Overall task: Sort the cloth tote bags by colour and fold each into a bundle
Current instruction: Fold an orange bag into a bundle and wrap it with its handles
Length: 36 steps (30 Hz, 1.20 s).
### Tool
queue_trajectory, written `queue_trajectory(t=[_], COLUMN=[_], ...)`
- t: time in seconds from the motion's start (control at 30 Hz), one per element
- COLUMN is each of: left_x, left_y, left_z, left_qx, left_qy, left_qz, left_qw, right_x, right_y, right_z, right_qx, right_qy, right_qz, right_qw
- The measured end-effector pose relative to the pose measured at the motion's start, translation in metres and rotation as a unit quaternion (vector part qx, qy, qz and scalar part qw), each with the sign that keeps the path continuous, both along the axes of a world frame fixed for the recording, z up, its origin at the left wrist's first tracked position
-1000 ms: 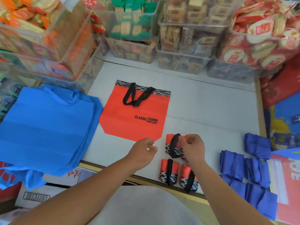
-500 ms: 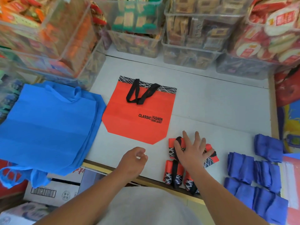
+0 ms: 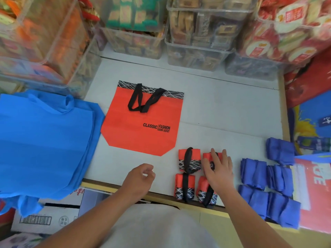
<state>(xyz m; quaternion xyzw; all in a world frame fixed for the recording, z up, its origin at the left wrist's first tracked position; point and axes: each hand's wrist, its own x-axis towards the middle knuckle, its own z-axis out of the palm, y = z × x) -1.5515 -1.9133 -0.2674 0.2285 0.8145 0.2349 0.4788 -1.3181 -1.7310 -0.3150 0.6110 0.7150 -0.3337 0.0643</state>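
Head view, looking down on a pale grey counter (image 3: 223,113).

The right hand (image 3: 219,171) lies palm down on a folded red bundle (image 3: 207,156) near the counter's near edge. Its fingers (image 3: 215,158) are straight and slightly spread, pressing flat on the bundle and not curled round it. The hand covers most of that bundle.

The left hand (image 3: 138,178) is over the counter near the near edge, left of the red bundles. Its fingers are loosely curled with thumb and forefinger close together, holding nothing.

There are four red bundles in a two-by-two block:
- The pressed one is far right.
- A second bundle (image 3: 189,161) sits just beside it on the left, wrapped by a black strap.
- A third (image 3: 184,187) and a fourth (image 3: 206,193) sit on the near side, right at the counter edge, each also strapped.

An unfolded red tote bag (image 3: 143,126) lies flat mid-counter, far-left of the bundles. It has black handles folded onto it, a black-and-white patterned top band and the print "CLASSIC FASHION DOWN JACKET".

A stack of flat blue tote bags (image 3: 44,140) is on the left, hanging over the counter edge and touching the red bag's left side.

Folded blue bundles (image 3: 268,185) are grouped on the right, apart from the red ones.

Clear bins of packaged snacks (image 3: 197,42) line the far side. A cardboard box (image 3: 48,217) sits below the near left edge.
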Motion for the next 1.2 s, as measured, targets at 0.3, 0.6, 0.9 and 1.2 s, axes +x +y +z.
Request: queue_trajectory(t=[0.3, 0.6, 0.9, 1.2], left_x=[0.003, -0.082, -0.181, -0.175], left_y=[-0.004, -0.018, 0.012, -0.008], left_z=[-0.007, -0.025, -0.075, -0.092], left_qx=[-0.019, 0.021, 0.019, 0.224], left_qy=[0.045, 0.201, 0.307, 0.347], left_qz=[-0.087, -0.129, -0.336, -0.31], left_qw=[0.995, 0.971, 0.89, 0.857], right_x=[-0.036, -0.029, -0.103, -0.167], right_y=[-0.022, -0.031, -0.055, -0.066], right_z=[-0.001, 0.002, 0.028, 0.011], right_qx=[0.096, 0.104, 0.093, 0.042], right_qy=[-0.082, -0.092, 0.084, 0.084], right_qz=[0.175, 0.132, 0.212, 0.256], right_qw=[0.976, 0.982, 0.969, 0.962])
